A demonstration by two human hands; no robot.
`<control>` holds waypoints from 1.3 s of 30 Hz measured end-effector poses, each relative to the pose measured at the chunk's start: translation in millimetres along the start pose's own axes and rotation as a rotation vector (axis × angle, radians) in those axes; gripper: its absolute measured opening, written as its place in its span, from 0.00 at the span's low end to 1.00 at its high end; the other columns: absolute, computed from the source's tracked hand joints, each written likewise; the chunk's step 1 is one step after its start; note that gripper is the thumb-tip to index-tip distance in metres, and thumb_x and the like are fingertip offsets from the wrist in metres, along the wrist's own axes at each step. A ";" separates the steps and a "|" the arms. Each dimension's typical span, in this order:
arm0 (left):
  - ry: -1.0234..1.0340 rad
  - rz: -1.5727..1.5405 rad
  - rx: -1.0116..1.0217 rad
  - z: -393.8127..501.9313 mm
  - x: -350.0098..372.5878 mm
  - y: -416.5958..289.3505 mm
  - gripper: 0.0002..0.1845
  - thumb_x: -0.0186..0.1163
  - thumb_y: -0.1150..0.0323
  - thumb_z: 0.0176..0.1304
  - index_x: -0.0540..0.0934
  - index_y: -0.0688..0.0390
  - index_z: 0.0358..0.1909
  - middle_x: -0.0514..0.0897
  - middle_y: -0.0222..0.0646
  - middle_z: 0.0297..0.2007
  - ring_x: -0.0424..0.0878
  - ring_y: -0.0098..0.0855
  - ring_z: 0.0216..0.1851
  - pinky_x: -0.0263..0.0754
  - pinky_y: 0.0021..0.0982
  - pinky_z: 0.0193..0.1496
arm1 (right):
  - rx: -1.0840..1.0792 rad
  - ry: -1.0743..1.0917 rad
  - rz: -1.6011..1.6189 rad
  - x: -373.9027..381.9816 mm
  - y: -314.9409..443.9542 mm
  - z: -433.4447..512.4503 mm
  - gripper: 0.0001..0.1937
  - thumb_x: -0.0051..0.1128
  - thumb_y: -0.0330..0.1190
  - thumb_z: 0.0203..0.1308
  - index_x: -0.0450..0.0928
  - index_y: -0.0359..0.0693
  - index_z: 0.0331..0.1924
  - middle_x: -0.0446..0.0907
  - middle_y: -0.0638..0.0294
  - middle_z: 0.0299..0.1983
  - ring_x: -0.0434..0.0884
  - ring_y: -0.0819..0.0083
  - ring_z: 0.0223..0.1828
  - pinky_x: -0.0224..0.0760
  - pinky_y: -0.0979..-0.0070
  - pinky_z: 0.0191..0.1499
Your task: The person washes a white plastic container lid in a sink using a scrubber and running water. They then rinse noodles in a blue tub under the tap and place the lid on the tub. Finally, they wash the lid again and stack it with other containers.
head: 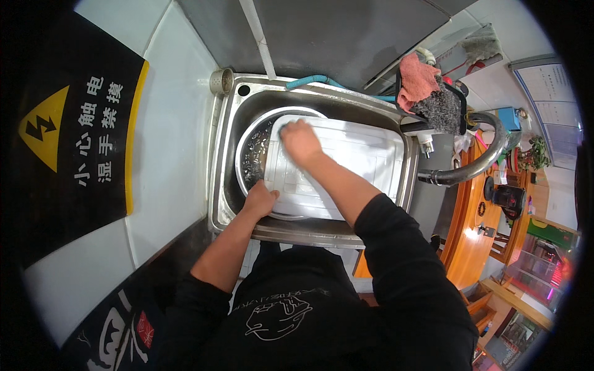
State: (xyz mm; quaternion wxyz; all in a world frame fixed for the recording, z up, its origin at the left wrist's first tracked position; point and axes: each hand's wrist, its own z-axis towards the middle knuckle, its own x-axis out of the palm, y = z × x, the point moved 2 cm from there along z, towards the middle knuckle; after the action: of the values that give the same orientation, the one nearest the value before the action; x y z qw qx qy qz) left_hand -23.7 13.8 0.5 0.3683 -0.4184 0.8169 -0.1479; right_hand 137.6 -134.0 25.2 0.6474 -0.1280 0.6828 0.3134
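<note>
A white plastic lid with raised ribs lies wet over a round metal basin in a stainless steel sink. Soapy-looking water shows in the basin at the lid's left side. My left hand grips the lid's near left corner, thumb on top. On the lid's far left part, my right hand is closed and pressed down, with a bit of something dark at its fingers; what it holds is mostly hidden.
A curved metal faucet stands right of the sink. Beside it, a pink cloth and a grey one hang over a dark-rimmed holder. A teal hose runs along the back rim, near a perforated metal cup at the back left corner.
</note>
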 end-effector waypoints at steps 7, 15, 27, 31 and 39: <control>0.029 -0.104 -0.020 13.5 16.3 27.0 0.21 0.71 0.70 0.62 0.81 0.71 0.54 0.88 0.54 0.47 0.90 0.46 0.43 0.86 0.43 0.37 | -0.179 0.189 0.074 10.7 44.8 -41.3 0.09 0.56 0.29 0.60 0.89 0.42 0.32 0.85 0.56 0.42 0.81 0.54 0.50 0.77 0.58 0.51; 0.070 -0.343 -0.060 -10.1 -1.5 -12.0 0.27 0.68 0.75 0.58 0.74 0.69 0.60 0.86 0.51 0.50 0.89 0.45 0.43 0.88 0.42 0.30 | -0.031 -0.135 0.088 -6.7 -19.5 -39.9 0.08 0.56 0.28 0.58 0.86 0.45 0.38 0.85 0.60 0.44 0.79 0.53 0.51 0.72 0.55 0.52; -0.077 -0.236 0.061 -8.3 -0.6 -10.8 0.28 0.68 0.74 0.58 0.74 0.68 0.61 0.87 0.55 0.45 0.90 0.49 0.46 0.86 0.42 0.38 | 0.543 -0.426 0.110 2.4 -70.3 -102.3 0.15 0.50 0.21 0.58 0.85 0.36 0.46 0.83 0.45 0.52 0.77 0.47 0.58 0.69 0.57 0.65; -0.028 -0.314 -0.048 -26.1 -13.1 -27.2 0.26 0.67 0.75 0.61 0.74 0.66 0.62 0.86 0.50 0.50 0.90 0.45 0.45 0.89 0.41 0.31 | 0.116 -0.339 0.294 8.7 42.9 -111.8 0.12 0.52 0.22 0.57 0.86 0.37 0.42 0.84 0.50 0.48 0.80 0.49 0.49 0.74 0.53 0.57; -0.029 -0.322 -0.104 -39.2 -2.9 -31.2 0.29 0.66 0.77 0.60 0.72 0.63 0.64 0.84 0.49 0.54 0.88 0.44 0.47 0.90 0.40 0.31 | 0.501 -0.335 0.162 -18.4 -65.6 -172.8 0.11 0.51 0.21 0.56 0.86 0.40 0.34 0.83 0.52 0.44 0.78 0.50 0.50 0.73 0.55 0.56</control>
State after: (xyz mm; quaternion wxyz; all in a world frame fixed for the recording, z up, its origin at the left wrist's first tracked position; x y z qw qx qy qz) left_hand -33.1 -5.4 45.9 0.3295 -0.5642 0.7406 -0.1567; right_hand 39.1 -291.4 19.7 0.7352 0.1440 0.6306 0.2027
